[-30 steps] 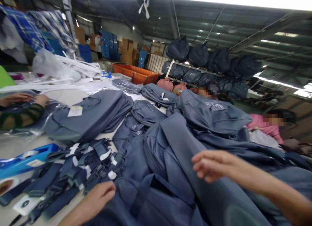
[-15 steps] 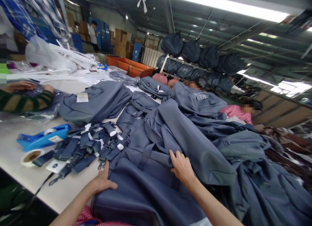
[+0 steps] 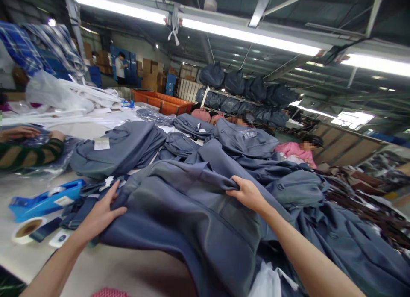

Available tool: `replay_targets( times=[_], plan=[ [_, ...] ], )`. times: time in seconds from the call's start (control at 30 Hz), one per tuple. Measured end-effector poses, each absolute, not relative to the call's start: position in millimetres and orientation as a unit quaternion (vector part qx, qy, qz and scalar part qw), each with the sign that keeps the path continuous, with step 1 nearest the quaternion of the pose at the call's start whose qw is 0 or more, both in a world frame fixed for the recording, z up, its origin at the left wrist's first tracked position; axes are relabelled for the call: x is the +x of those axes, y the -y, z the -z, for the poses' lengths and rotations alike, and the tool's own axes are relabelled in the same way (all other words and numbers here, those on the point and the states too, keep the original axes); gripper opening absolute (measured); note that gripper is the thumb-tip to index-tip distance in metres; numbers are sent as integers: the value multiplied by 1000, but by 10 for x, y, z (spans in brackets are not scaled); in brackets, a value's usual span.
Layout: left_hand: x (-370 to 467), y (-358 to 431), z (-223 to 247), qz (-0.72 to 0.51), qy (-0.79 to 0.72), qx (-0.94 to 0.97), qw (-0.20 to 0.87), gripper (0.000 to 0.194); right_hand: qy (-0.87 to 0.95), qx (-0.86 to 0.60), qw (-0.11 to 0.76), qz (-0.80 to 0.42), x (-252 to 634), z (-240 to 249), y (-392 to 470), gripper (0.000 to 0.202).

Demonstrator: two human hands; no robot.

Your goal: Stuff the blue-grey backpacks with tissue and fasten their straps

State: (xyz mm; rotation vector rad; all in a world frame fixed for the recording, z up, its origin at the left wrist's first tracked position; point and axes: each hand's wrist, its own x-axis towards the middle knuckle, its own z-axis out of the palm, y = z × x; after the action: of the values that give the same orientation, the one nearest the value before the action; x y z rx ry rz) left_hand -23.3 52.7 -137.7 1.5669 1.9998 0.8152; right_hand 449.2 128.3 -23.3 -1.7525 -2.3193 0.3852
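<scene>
A large dark blue-grey bag (image 3: 179, 203) is spread in front of me, its near side raised off the table. My right hand (image 3: 248, 194) pinches its upper right edge between thumb and fingers. At the bag's left edge, my left hand (image 3: 102, 213) grips the material, thumb toward me and index finger pointing away; the other fingertips are partly hidden. Just beyond that hand lies a bundle of dark straps (image 3: 75, 209), partly covered by the bag. More bags of the same colour, such as a folded one (image 3: 118, 147) with a white tag, lie behind.
To the left are a blue tape dispenser (image 3: 46, 198), a tape roll (image 3: 28, 229) and a small white square item (image 3: 60, 238). Another person's striped sleeve (image 3: 32, 151) rests over clear plastic. Bags (image 3: 352, 241) heap up on the right, with an orange bin (image 3: 162, 101) farther back.
The bag has been lifted and shifted left, now covering much of the straps and baring table below it. Both hands moved with it, and my view tilted upward.
</scene>
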Motion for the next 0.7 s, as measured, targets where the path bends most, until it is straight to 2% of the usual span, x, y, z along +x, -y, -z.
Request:
replay_targets(
  times=[0.07, 0.17, 0.2, 0.3, 0.37, 0.43, 0.5, 0.57, 0.7],
  plan=[
    [-206, -607, 1239, -289, -746, 573, 178, 91, 777, -594, 139, -154, 4471, 260, -1370, 14],
    [64, -492, 1196, -291, -763, 576, 37, 71, 759, -596, 172, -197, 4449, 371, -1479, 16],
    [218, -405, 1235, -287, -756, 587, 34, 65, 751, -599, 178, -213, 4451, 410, -1510, 16],
    [785, -102, 1483, -218, -715, 635, 197, 63, 716, -618, 192, -263, 4470, 499, -1586, 16],
    [1149, 54, 1706, -196, -692, 631, 290, 77, 687, -633, 201, -296, 4472, 528, -1617, 17],
    [1424, 119, 1915, -252, -692, 605, 304, 95, 660, -641, 211, -330, 4453, 529, -1629, 19],
    [1584, 91, 2059, -333, -687, 578, 289, 102, 638, -642, 222, -364, 4427, 503, -1623, 21],
    [1641, 3, 2112, -376, -681, 561, 282, 92, 617, -641, 234, -393, 4419, 458, -1610, 23],
    [1577, -190, 2022, -381, -694, 541, 284, 59, 571, -650, 262, -429, 4489, 365, -1582, 29]
  ],
)
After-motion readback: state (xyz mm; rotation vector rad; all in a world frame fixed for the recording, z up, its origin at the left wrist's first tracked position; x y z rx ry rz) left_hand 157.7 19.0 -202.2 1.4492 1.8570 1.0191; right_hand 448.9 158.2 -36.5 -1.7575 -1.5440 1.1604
